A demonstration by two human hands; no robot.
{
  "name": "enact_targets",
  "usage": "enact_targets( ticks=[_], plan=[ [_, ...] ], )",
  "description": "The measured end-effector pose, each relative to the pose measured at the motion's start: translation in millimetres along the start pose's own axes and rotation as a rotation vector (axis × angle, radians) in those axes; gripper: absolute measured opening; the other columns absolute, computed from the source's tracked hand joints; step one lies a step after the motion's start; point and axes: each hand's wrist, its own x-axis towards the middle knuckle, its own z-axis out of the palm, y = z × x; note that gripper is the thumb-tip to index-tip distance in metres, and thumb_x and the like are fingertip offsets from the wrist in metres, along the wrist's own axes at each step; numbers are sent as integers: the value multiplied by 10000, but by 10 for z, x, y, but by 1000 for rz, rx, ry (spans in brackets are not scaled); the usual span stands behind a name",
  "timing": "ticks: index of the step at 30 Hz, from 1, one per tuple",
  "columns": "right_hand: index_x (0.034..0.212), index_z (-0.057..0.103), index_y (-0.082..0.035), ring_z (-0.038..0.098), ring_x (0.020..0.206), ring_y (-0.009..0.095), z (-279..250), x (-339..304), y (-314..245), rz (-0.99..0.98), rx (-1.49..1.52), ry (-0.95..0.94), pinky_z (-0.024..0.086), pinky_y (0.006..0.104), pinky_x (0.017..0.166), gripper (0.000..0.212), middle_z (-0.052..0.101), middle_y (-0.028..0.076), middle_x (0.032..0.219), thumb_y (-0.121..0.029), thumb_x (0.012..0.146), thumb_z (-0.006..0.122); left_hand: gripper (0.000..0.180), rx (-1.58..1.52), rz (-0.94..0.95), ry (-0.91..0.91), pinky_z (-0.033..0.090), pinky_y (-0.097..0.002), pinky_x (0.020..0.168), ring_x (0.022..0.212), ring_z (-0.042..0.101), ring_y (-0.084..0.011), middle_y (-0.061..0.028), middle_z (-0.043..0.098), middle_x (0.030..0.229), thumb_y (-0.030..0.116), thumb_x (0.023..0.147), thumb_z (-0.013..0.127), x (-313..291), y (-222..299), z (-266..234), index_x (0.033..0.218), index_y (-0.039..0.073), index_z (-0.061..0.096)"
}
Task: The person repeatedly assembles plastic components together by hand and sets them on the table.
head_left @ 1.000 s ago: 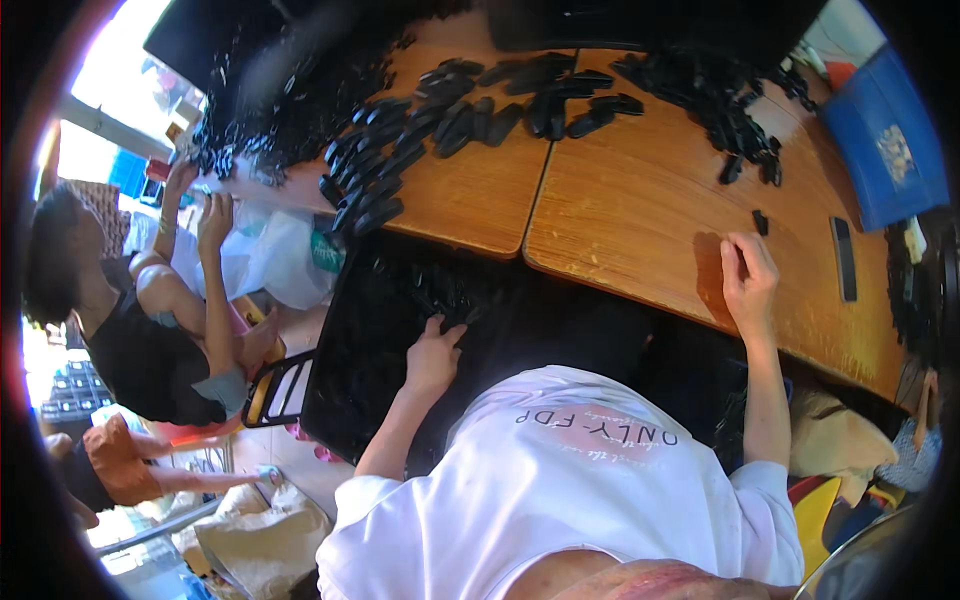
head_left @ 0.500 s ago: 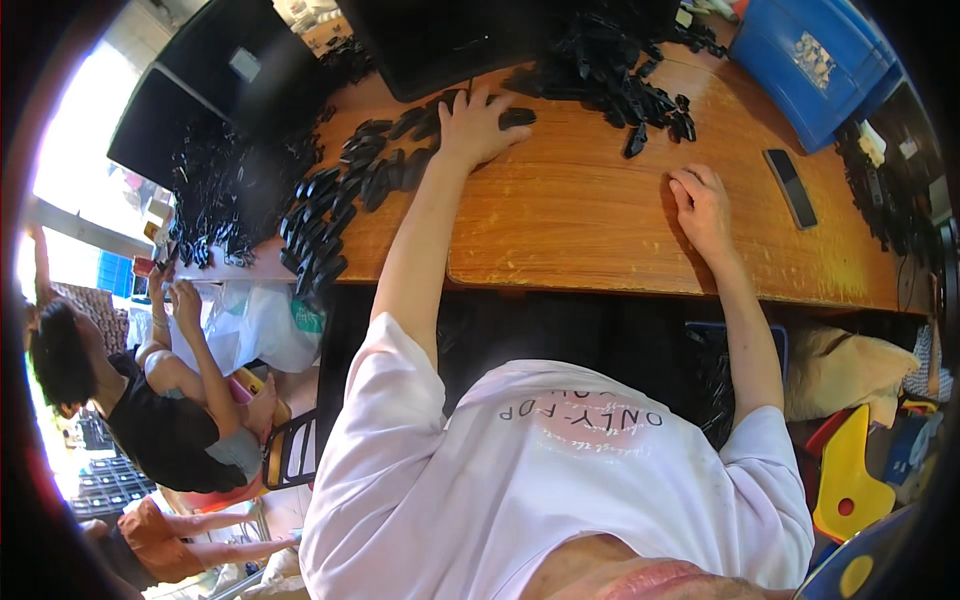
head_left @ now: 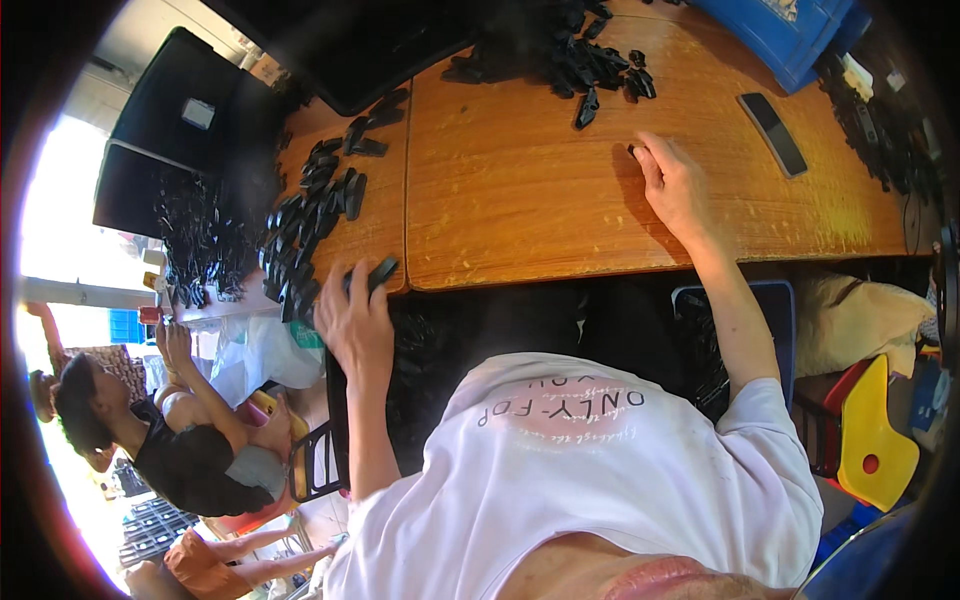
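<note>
My left hand (head_left: 357, 325) is at the table's front edge, left of centre, with its fingers stretched and spread. A short black plastic piece (head_left: 383, 271) lies against its thumb side, and more may be hidden under the palm. Beyond the fingers runs a band of similar black pieces (head_left: 293, 240), overlapping each other up the table's left part. My right hand (head_left: 675, 190) hovers over or rests on the wooden table (head_left: 530, 190) at centre right, fingers curled. A small black tip shows at its thumb and forefinger; most of that piece is hidden.
A dark phone (head_left: 773, 135) lies right of my right hand. Black parts are heaped at the back (head_left: 590, 65), below a black tray (head_left: 350, 60). A blue bin (head_left: 780, 35) stands back right. Another person (head_left: 190, 450) sits at the left; a yellow-red chair (head_left: 875, 430) is at the right.
My left hand has come back from the far side to the table's front edge, and several black pieces there have gone from their place. The view has shifted; my right hand stays curled.
</note>
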Motion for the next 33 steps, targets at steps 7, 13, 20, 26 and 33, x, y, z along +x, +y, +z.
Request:
enact_targets(
  ticks=[7,13,20,26,33],
  plan=[
    [984,735,-101,703,774,368,-65,-2,114,206,-67,-113,542,474,669,107,717,162,813,-207,989,717,337,-660,178,91,517,-415,1067,1284,638,-368,-195,664,1386,34,923,716,796,1060,-271,1258,52,758],
    [991,749,-103,704,800,369,13,48,64,282,-202,-163,545,484,714,230,729,147,851,-327,989,702,463,-756,512,-6,499,-430,1075,1302,584,-339,-166,593,1427,171,915,772,1923,2232,717,1357,75,672],
    [1030,749,-68,700,868,341,-33,-40,156,-24,1,-96,554,441,742,188,710,90,960,-225,929,777,371,-1011,347,-323,524,-436,996,1161,653,-337,-165,697,1220,137,908,755,1950,2012,971,1262,44,699],
    [1033,747,-68,686,868,325,21,50,-94,-55,201,-238,548,414,742,184,705,105,960,-204,917,788,314,-1004,454,-189,544,-400,969,1078,695,-313,-142,755,1136,56,922,715,1435,1590,876,1233,76,750],
    [981,737,-41,679,909,336,85,154,-152,-249,195,-352,545,430,763,159,703,115,957,-152,883,796,380,-1097,301,-366,552,-352,960,1067,699,-259,-115,751,1140,24,886,751,1457,1583,824,1260,93,759]
  ],
)
